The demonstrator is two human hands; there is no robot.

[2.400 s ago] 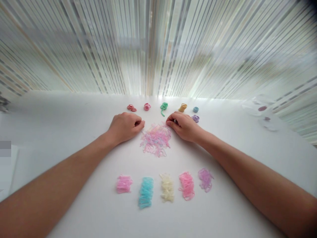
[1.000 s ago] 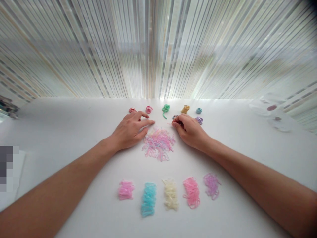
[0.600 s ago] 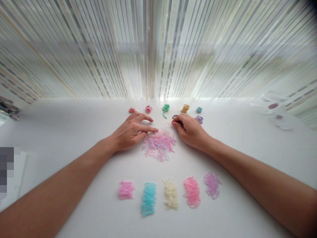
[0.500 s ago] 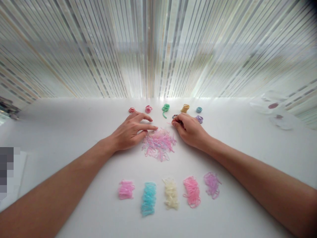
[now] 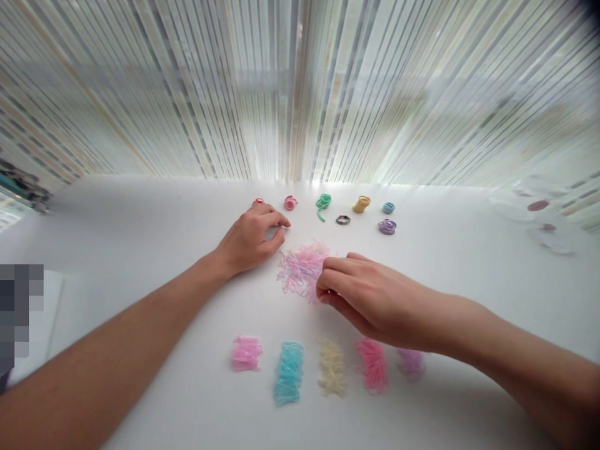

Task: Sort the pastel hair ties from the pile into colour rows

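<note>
A loose heap of mixed pastel rubber bands [image 5: 302, 265], mostly pink and lilac, lies mid-table. My left hand [image 5: 255, 237] rests at the heap's upper left, its fingers loosely bent with a gap between thumb and forefinger, holding nothing. Over the heap's right side, my right hand [image 5: 370, 297] is pinched; a faint pink blur below its fingertips looks like a rubber band. Nearer me lie sorted piles: pink bands [image 5: 247, 353], blue bands [image 5: 289, 373], cream bands [image 5: 332, 367], deeper pink bands [image 5: 372, 367] and lilac bands [image 5: 412, 362], the last partly behind my right hand.
Along the back of the white table [image 5: 164, 212] sit coils: red [image 5: 258, 202], pink [image 5: 290, 202], green [image 5: 323, 201], yellow [image 5: 361, 204], blue [image 5: 389, 207] and purple [image 5: 387, 227]. A dark beaded ring [image 5: 343, 220] lies among them. Clear plastic items [image 5: 537, 206] are far right, before a striped curtain [image 5: 300, 94].
My right hand has come toward me from beyond the heap, uncovering the dark ring. My left hand has drawn its forefinger back from the heap. The view has shifted slightly.
</note>
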